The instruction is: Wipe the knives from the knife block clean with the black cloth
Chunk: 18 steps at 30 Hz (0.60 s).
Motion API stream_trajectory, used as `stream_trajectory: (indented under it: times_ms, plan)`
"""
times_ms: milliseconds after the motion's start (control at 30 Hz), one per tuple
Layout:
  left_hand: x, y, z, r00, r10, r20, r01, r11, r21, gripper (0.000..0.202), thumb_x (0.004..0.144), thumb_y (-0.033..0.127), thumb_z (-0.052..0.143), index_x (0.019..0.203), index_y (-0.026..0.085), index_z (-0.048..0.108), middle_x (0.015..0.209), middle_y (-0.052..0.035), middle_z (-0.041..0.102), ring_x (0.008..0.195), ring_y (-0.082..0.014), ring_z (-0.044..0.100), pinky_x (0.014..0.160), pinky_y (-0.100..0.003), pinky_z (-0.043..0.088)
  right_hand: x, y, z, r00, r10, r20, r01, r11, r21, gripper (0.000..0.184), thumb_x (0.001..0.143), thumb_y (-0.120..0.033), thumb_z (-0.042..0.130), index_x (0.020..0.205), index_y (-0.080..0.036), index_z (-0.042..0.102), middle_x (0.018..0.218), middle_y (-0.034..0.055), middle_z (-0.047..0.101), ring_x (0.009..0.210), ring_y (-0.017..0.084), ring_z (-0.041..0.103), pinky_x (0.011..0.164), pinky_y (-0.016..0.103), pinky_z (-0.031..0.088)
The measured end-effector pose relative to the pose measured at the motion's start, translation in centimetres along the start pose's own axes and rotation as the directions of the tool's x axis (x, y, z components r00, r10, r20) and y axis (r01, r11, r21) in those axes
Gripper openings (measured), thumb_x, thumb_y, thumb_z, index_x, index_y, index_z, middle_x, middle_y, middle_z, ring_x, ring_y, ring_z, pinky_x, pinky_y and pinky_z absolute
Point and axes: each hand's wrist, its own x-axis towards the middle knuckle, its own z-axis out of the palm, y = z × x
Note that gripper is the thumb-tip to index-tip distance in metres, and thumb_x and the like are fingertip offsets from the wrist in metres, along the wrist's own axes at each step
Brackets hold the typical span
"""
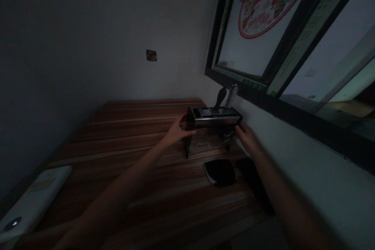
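A knife rack (216, 120) with a shiny metal top and dark end pieces stands upright on the wooden table near the wall corner. Out of its top stick a black handle (220, 99) and a second handle that looks wrapped in clear plastic (232, 95). My left hand (177, 131) grips the rack's left end, thumb across the front and fingers behind. At the right end, my right hand (243, 134) holds the rack's edge, its fingertips partly hidden. In front of the rack lies a black piece (220, 172), perhaps cloth, with a pale edge.
A long dark object (255, 183) lies beside my right forearm. A white box-like object (35, 199) rests at the table's left edge. The wooden table (140, 121) meets walls behind and to the right. Above the right side is a dark-framed window (263, 90). The room is dim.
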Motion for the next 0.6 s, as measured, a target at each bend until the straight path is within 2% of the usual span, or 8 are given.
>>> stream_trajectory:
  times_ms: [133, 233, 300, 367, 400, 467, 600]
  plan:
    - [-0.3, -0.1, 0.1, 1.000, 0.007, -0.010, -0.007, 1.000, 0.011, 0.084, 0.053, 0.030, 0.079, 0.127, 0.015, 0.042, 0.131, -0.0150, 0.047, 0.120, -0.0268, 0.045, 0.101, -0.042, 0.035, -2.9, -1.7, 0.3, 0.992, -0.074, -0.105, 0.072, 0.997, -0.021, 0.049, 0.074, -0.049, 0.060, 0.117, -0.027, 0.052, 0.122, 0.0049, 0.057, 0.111, 0.023, 0.054, 0.092, 0.042, 0.046]
    - [-0.8, 0.0, 0.2, 1.000, 0.019, -0.011, -0.019, 1.000, 0.024, 0.082, 0.056, 0.031, 0.078, 0.128, 0.017, 0.041, 0.133, -0.0134, 0.045, 0.123, -0.0263, 0.042, 0.103, -0.042, 0.033, -7.3, -2.5, 0.5, 0.982, -0.057, -0.180, 0.045, 0.996, -0.071, 0.045, 0.082, -0.049, 0.049, 0.123, -0.031, 0.046, 0.125, 0.0038, 0.053, 0.115, 0.021, 0.051, 0.093, 0.042, 0.046]
    - [-1.3, 0.2, 0.3, 1.000, 0.022, 0.003, -0.022, 1.000, 0.010, 0.081, 0.060, 0.031, 0.076, 0.131, 0.019, 0.037, 0.136, -0.0125, 0.042, 0.125, -0.0259, 0.039, 0.103, -0.041, 0.033, -10.6, -2.3, 1.0, 0.979, -0.101, -0.174, 0.065, 0.978, -0.200, 0.047, 0.083, -0.046, 0.050, 0.126, -0.028, 0.045, 0.126, 0.0062, 0.052, 0.117, 0.022, 0.049, 0.098, 0.043, 0.040]
    - [-1.6, 0.3, 0.5, 1.000, 0.021, 0.018, -0.021, 1.000, -0.009, 0.082, 0.062, 0.031, 0.074, 0.132, 0.020, 0.034, 0.138, -0.0119, 0.039, 0.126, -0.0255, 0.038, 0.103, -0.040, 0.033, -13.4, -1.6, 1.9, 0.993, -0.116, -0.037, 0.097, 0.937, -0.336, 0.045, 0.082, -0.043, 0.051, 0.124, -0.026, 0.047, 0.128, 0.0074, 0.051, 0.118, 0.023, 0.047, 0.101, 0.044, 0.036]
    - [-1.7, 0.4, 0.5, 0.999, 0.021, 0.024, -0.021, 1.000, -0.022, 0.083, 0.062, 0.030, 0.074, 0.133, 0.020, 0.033, 0.138, -0.0120, 0.039, 0.126, -0.0253, 0.038, 0.103, -0.040, 0.034, -14.5, -1.1, 2.4, 0.989, -0.124, 0.082, 0.147, 0.904, -0.402, 0.043, 0.081, -0.042, 0.053, 0.122, -0.026, 0.051, 0.131, 0.0073, 0.049, 0.121, 0.024, 0.044, 0.103, 0.045, 0.033]
    - [-1.6, 0.5, 0.5, 0.999, 0.021, 0.026, -0.020, 0.999, -0.034, 0.083, 0.061, 0.030, 0.075, 0.133, 0.019, 0.033, 0.137, -0.0127, 0.040, 0.124, -0.0256, 0.041, 0.102, -0.040, 0.034, -16.0, -0.2, 3.3, 0.968, -0.101, 0.229, 0.206, 0.842, -0.499, 0.042, 0.081, -0.039, 0.054, 0.121, -0.026, 0.052, 0.132, 0.0077, 0.047, 0.122, 0.025, 0.042, 0.103, 0.046, 0.033]
    - [-1.3, 0.2, 0.4, 1.000, 0.027, -0.004, -0.027, 1.000, 0.009, 0.084, 0.056, 0.029, 0.078, 0.129, 0.017, 0.039, 0.134, -0.0142, 0.044, 0.122, -0.0265, 0.042, 0.102, -0.042, 0.033, -16.3, 1.0, 4.2, 0.932, -0.068, 0.356, 0.281, 0.758, -0.589, 0.039, 0.084, -0.033, 0.050, 0.123, -0.028, 0.051, 0.131, 0.0067, 0.049, 0.121, 0.024, 0.044, 0.101, 0.046, 0.036]
